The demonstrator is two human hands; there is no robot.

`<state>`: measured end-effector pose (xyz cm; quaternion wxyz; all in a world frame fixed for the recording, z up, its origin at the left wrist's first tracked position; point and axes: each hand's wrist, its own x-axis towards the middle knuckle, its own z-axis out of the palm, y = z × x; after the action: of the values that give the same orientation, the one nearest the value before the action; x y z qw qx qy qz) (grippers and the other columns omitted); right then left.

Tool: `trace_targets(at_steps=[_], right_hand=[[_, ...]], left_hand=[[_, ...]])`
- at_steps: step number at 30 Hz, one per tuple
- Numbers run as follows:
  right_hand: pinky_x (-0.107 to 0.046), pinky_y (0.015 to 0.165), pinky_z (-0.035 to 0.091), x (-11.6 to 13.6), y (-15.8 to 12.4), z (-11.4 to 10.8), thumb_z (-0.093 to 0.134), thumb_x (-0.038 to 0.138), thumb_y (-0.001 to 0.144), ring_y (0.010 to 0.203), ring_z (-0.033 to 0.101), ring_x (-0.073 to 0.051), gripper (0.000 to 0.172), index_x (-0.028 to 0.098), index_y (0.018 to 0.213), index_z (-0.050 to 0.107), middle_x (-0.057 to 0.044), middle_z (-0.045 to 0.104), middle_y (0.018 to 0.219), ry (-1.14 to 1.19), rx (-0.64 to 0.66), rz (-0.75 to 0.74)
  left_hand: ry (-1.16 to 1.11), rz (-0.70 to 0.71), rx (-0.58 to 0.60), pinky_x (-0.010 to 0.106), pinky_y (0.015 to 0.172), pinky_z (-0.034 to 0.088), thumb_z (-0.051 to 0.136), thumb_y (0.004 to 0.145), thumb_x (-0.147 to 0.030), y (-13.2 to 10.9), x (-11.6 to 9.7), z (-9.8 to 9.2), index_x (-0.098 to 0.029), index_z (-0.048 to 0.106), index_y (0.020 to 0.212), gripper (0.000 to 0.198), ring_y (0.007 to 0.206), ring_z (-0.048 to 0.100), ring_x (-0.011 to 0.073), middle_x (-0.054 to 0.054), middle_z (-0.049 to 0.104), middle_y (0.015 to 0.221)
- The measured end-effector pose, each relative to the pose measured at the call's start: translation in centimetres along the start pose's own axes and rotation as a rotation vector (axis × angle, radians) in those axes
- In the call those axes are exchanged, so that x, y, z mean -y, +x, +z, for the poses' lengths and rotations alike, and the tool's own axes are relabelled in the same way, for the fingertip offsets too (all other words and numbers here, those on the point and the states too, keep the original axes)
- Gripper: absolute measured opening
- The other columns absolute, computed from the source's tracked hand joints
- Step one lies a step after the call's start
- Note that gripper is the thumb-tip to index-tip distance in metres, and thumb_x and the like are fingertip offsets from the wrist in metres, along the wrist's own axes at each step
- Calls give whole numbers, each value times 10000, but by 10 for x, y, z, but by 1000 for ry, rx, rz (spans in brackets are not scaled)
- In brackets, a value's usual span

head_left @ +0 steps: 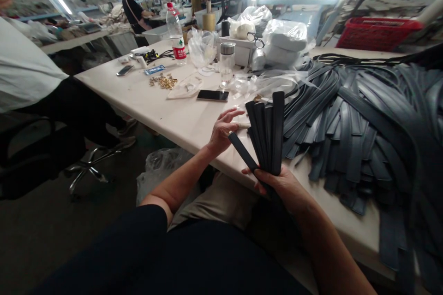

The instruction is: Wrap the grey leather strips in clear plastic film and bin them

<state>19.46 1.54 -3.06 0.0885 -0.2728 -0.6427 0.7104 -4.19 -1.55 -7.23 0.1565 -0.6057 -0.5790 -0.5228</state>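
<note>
My right hand (277, 182) is closed around the lower part of a fanned bundle of dark leather straps (265, 133), their ends pointing up. One strap (242, 151) leans away from the bundle to the left. Its tip meets my left hand (222, 131), whose fingers are stretched out and apart. A pale cover sits on one of the left fingers. Beside the bundle, a large heap of similar dark straps (356, 124) spreads over the right side of the table (138, 92).
Beyond my hands lie a phone (212, 96), small gold metal pieces (166, 82), a glass bottle (227, 65) and a red-labelled plastic bottle (177, 39). Plastic-wrapped packs (285, 37) and a red basket (377, 33) stand farther back. A person in white (27, 64) sits at left.
</note>
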Motion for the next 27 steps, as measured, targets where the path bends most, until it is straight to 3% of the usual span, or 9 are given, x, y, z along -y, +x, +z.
trace_targets(at_steps=[7, 11, 13, 15, 17, 20, 22, 24, 27], right_hand=[[-212, 457, 344, -10, 0, -4, 796, 576, 717, 450, 488, -90, 513, 113, 938, 782, -8, 595, 513, 18, -12, -3], [-227, 443, 336, -12, 0, -1, 802, 607, 678, 435, 469, -97, 564, 103, 930, 789, -7, 590, 481, -21, -115, -5], [-236, 446, 361, -13, 3, -1, 822, 601, 644, 439, 474, -94, 573, 106, 930, 786, -42, 683, 594, -10, -208, -8], [-257, 482, 431, -16, 6, -3, 855, 582, 597, 466, 508, -97, 555, 118, 893, 776, -100, 767, 835, 40, -285, -27], [-280, 531, 488, -20, 9, -5, 876, 563, 575, 494, 537, -107, 535, 127, 864, 764, -131, 770, 992, 86, -323, -47], [-290, 553, 501, -26, 10, -5, 863, 558, 615, 522, 561, -124, 522, 129, 897, 765, -137, 767, 1014, 76, -345, -66], [-289, 542, 482, -29, 10, -4, 834, 568, 659, 534, 569, -134, 531, 130, 952, 770, -137, 763, 1021, 28, -343, -79], [-286, 530, 458, -31, 10, -2, 801, 586, 695, 536, 565, -140, 538, 130, 978, 774, -127, 766, 961, -40, -333, -91], [-283, 543, 445, -34, 9, 1, 756, 611, 736, 540, 553, -151, 518, 132, 930, 784, -80, 731, 724, -160, -308, -107]], left_hand=[[-29, -70, 121, 455, 1066, 438, 642, 840, -77, -2, 15, 7, -233, 759, 900, 203, 1224, 570, 235, 65, 694, 1231], [65, -214, 71, 476, 1140, 370, 608, 781, -36, -9, 23, 3, -195, 614, 1280, 523, 1331, 490, 278, 114, 526, 1456], [132, -304, 33, 490, 1170, 332, 582, 740, -8, -14, 28, -4, -156, 533, 1360, 640, 1377, 439, 305, 149, 484, 1480], [187, -355, -21, 492, 1182, 317, 563, 711, 7, -19, 31, -16, -145, 531, 1344, 652, 1380, 429, 312, 160, 496, 1455], [220, -373, -97, 467, 1139, 382, 564, 718, -15, -26, 28, -32, -160, 556, 1298, 599, 1343, 461, 301, 151, 525, 1414], [180, -426, -153, 368, 893, 538, 603, 812, -187, -35, 7, -53, -168, 640, 1138, 328, 1146, 585, 270, 132, 634, 1227], [39, -525, -60, 312, 756, 538, 592, 880, -399, -41, -16, -59, -170, 697, 946, 260, 930, 644, 228, 96, 699, 996], [-226, -673, 140, 286, 700, 518, 538, 883, -600, -46, -38, -54, -167, 717, 812, 474, 769, 652, 189, 65, 708, 809], [-664, -885, 347, 253, 638, 497, 528, 798, -765, -50, -60, -35, -142, 727, 804, 655, 722, 671, 176, 70, 721, 780]])
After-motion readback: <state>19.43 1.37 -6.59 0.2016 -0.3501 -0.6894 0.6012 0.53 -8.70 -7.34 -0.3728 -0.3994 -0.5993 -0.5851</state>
